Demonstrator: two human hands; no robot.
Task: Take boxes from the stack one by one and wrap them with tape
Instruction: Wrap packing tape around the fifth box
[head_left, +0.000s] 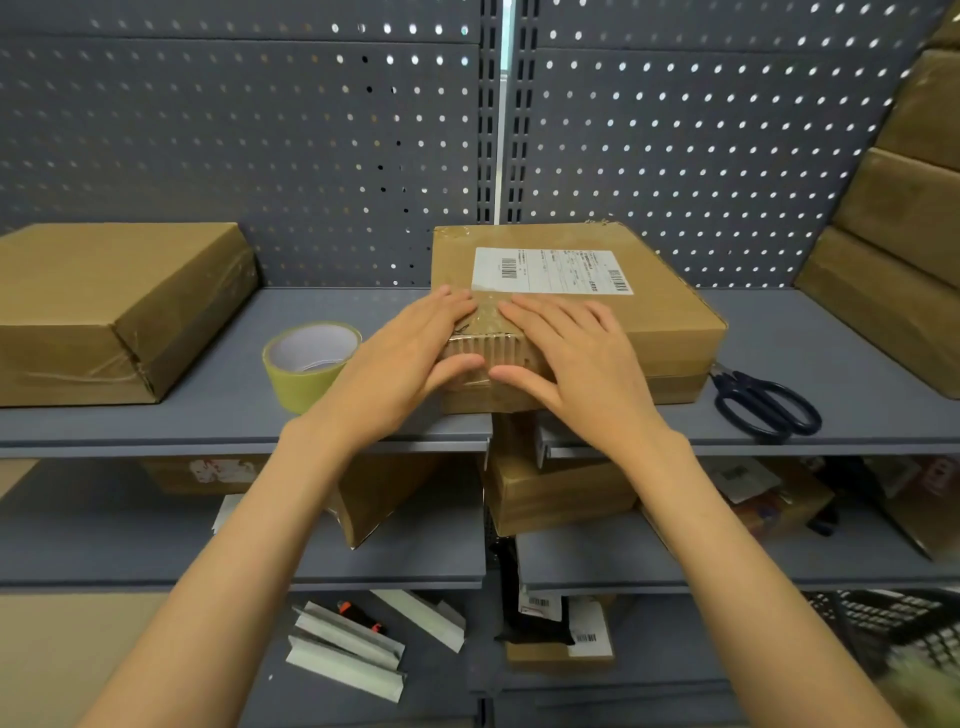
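Note:
A flat cardboard box (660, 317) with a white shipping label (550, 270) lies on the grey shelf (810, 343) in the middle. Glossy tape crosses its near left corner. My left hand (410, 353) and my right hand (571, 358) lie flat side by side on that corner, fingers straight on the top and thumbs pressing the taped front face. A roll of yellowish tape (306, 364) stands on the shelf just left of my left hand. A stack of brown boxes (904, 208) leans at the far right.
A taped brown box (114, 306) sits at the left of the shelf. Dark blue scissors (763, 405) lie right of the labelled box. Perforated grey panels form the back wall. Lower shelves hold several parcels, white folded cards and a black basket (893, 623).

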